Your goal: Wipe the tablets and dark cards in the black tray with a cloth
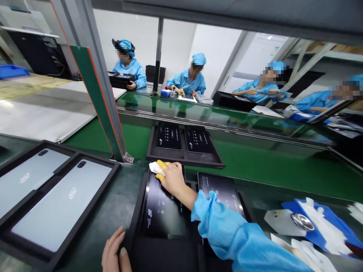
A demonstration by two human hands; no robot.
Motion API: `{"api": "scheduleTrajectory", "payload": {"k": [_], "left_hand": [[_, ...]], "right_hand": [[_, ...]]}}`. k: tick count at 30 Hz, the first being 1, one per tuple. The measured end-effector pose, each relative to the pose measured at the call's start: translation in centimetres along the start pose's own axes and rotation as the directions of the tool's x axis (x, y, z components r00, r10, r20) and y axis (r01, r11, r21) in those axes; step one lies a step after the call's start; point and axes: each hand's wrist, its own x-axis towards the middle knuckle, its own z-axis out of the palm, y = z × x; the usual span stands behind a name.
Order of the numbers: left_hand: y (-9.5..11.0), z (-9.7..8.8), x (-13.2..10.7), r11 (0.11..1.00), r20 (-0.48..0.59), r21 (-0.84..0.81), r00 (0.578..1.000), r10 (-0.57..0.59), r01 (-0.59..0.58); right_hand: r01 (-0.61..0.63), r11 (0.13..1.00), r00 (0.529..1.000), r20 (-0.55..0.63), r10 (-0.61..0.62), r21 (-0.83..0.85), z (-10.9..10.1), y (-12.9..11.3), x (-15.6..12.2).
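Conveyor belt, green, black trays, blue-smocked co-workers beyond

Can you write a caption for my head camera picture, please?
Right hand presses a white cloth onto a glossy black printed panel.

- Electronics packing workshop on a factory line
- Green conveyor belt running across the scene, with a metal frame upright at left
- Black trays of printed cards lying along the belt
- Co-workers in blue smocks and caps, seated along the far side
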Motion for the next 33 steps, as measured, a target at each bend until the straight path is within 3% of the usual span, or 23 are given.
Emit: {"api": "scheduleTrajectory", "payload": {"k": [3, 7, 9, 11, 13, 16, 18, 19, 21, 23, 26, 28, 30, 33], "left_hand": [[0.1, -0.8, 0.4, 1.0, 0.032, -0.005, 0.999, -0.018, 0.018], [-2.6, -1.6, 0.6, 0.987, 0.138, 0.027, 0.978, 0.156, -0.161], [-3.3, -1.7, 0.7, 0.973, 0.158, 0.047, 0.964, 0.214, -0.224], [-2.9, -1.8, 0.8, 0.972, 0.154, 0.063, 0.965, 0.212, -0.224], [-1.7, -1.9, 0.9, 0.984, 0.152, 0.061, 0.976, 0.155, -0.166], [0.4, -2.2, 1.1, 0.999, 0.167, 0.051, 0.986, 0.001, -0.01], [1.5, -2.3, 1.3, 0.995, 0.188, 0.062, 0.978, -0.087, 0.076], [1.8, -2.4, 1.4, 0.992, 0.199, 0.071, 0.973, -0.114, 0.102], [2.0, -2.4, 1.5, 0.988, 0.22, 0.087, 0.965, -0.14, 0.124], [1.8, -2.4, 1.6, 0.989, 0.224, 0.095, 0.965, -0.135, 0.116], [0.5, -2.5, 1.4, 0.991, 0.243, 0.123, 0.966, -0.085, 0.056], [-0.5, -2.6, 1.3, 0.989, 0.276, 0.147, 0.96, -0.04, -0.001], [-1.0, -2.6, 1.2, 0.981, 0.318, 0.181, 0.948, 0.013, -0.074], [-0.4, -2.1, 1.2, 0.919, 0.406, 0.287, 0.903, 0.137, -0.269]], "right_hand": [[0.181, 0.983, 0.983, 0.043, -0.181, 0.01, 1.7, -1.9, -4.1], [0.417, 0.903, 0.906, 0.032, -0.422, 0.105, 5.3, -4.7, -13.8], [0.469, 0.865, 0.879, -0.002, -0.477, 0.179, 6.0, -4.9, -16.3], [0.484, 0.839, 0.871, -0.049, -0.488, 0.247, 5.5, -4.0, -16.1], [0.404, 0.878, 0.915, -0.099, -0.391, 0.257, 4.0, -2.0, -13.6], [0.061, 0.985, 0.993, -0.112, -0.042, 0.164, 0.9, 1.6, -8.0], [-0.131, 0.985, 0.986, -0.087, 0.141, 0.111, -0.4, 3.2, -5.5], [-0.165, 0.982, 0.983, -0.072, 0.171, 0.092, -0.6, 3.6, -5.2], [-0.094, 0.993, 0.995, -0.026, 0.096, 0.078, 0.0, 3.1, -6.7], [0.077, 0.991, 0.997, 0.024, -0.08, 0.112, 1.5, 1.5, -10.6], [0.267, 0.932, 0.958, 0.034, -0.284, 0.246, 3.6, -0.7, -16.9], [0.317, 0.891, 0.941, 0.011, -0.339, 0.325, 3.7, -0.9, -18.9], [0.292, 0.892, 0.953, -0.028, -0.301, 0.344, 2.6, 0.1, -17.9], [0.106, 0.96, 0.992, -0.096, -0.084, 0.26, 0.4, 3.0, -13.1]]}}
